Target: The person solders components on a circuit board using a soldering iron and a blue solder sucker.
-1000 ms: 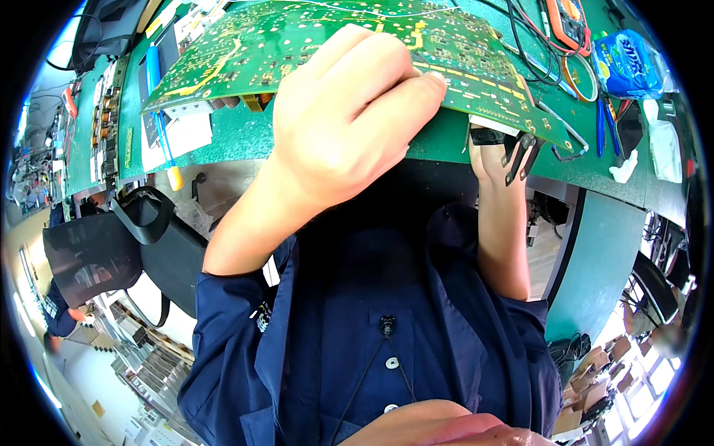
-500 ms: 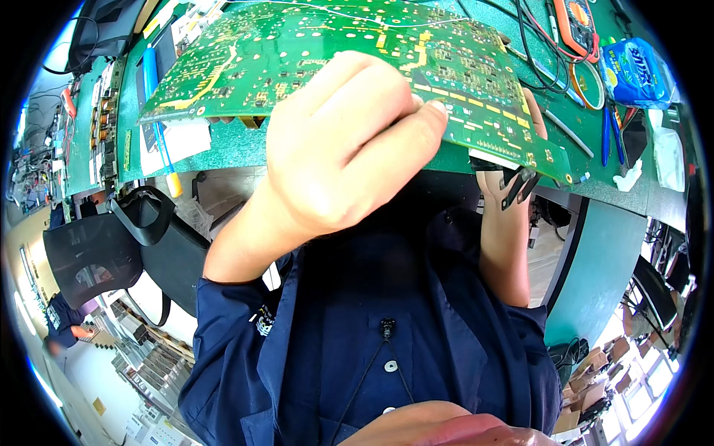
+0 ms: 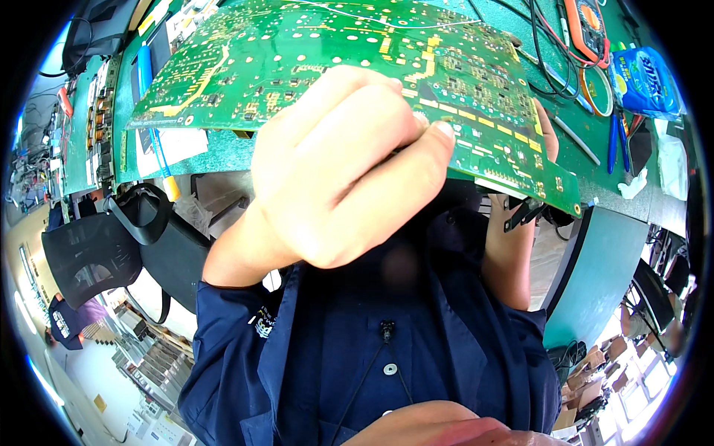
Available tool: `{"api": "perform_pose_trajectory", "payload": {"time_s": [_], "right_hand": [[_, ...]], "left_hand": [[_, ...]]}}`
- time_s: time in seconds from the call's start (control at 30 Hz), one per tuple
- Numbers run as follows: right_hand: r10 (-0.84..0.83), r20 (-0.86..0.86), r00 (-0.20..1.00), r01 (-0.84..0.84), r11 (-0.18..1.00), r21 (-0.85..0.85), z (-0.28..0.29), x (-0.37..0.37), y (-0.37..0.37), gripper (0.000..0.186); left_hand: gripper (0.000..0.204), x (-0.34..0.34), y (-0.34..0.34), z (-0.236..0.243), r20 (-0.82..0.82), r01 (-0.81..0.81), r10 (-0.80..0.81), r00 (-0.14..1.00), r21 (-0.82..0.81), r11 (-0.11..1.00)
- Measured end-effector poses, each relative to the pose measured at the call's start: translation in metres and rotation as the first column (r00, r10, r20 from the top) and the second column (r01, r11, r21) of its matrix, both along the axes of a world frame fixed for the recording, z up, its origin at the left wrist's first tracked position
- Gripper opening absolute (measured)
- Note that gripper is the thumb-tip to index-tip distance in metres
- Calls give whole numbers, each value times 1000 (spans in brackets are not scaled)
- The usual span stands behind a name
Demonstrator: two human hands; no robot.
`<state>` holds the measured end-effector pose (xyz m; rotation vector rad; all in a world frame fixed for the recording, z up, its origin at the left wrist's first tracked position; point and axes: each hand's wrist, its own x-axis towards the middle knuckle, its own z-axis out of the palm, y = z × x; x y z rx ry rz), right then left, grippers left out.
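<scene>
A large green circuit board (image 3: 297,89) is held tilted above the bench, its face with many small parts and gold strips turned up. My right hand (image 3: 548,132) grips its right side, fingers showing at the edge and the palm hidden beneath. My left hand (image 3: 342,163) is closed over the near edge at the middle, thumb and forefinger pinched just above the gold strips. Whatever lies in that pinch is too small or hidden to name. Black slatted parts (image 3: 523,213) stick out below the board near my right wrist. A thin white wire (image 3: 401,27) crosses the far part.
On the green bench (image 3: 573,167) at the right lie an orange multimeter (image 3: 587,30) with leads, a tape roll (image 3: 596,91), a blue packet (image 3: 645,82), blue-handled tweezers or pliers (image 3: 616,145) and crumpled tissue (image 3: 634,184). A blue brush-like tool (image 3: 160,152) lies left; a black chair (image 3: 93,256) stands beside me.
The board has tipped and come slightly nearer, its near right corner lower. My left hand has shifted a little down and left, still closed.
</scene>
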<state>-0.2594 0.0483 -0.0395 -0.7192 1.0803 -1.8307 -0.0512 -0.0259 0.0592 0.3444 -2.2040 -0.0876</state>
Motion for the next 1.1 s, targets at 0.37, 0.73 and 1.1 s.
{"api": "perform_pose_trajectory", "payload": {"time_s": [0.37, 0.73, 1.1], "right_hand": [[28, -92, 995, -28, 1000, -3, -1, -1, 3, 65], [79, 66, 995, -80, 997, 17, 25, 7, 2, 44], [64, 80, 995, -70, 995, 69, 33, 9, 1, 48]], "left_hand": [[34, 7, 4, -4, 87, 60, -63, 994, 44, 997], [35, 11, 5, 0, 108, 95, -102, 989, 71, 993], [32, 14, 0, 6, 172, 128, -142, 975, 90, 988]]}}
